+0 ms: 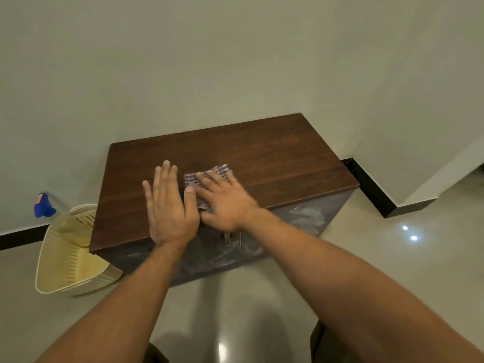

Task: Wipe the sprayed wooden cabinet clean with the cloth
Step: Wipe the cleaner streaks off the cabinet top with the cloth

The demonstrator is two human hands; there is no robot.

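A low cabinet with a dark wooden top [275, 155] stands in the corner of the room. A small checked cloth [192, 180] lies on the top near its front edge. My right hand [225, 203] presses flat on the cloth with fingers spread, covering most of it. My left hand [170, 208] rests flat on the bare wood just left of the cloth, fingers apart, its thumb touching the cloth's edge.
A cream perforated plastic basket [65, 258] stands on the floor against the cabinet's left side. A spray bottle with a blue head [43, 205] sits behind it. Walls close the back and right. Glossy tiled floor [392, 258] lies in front.
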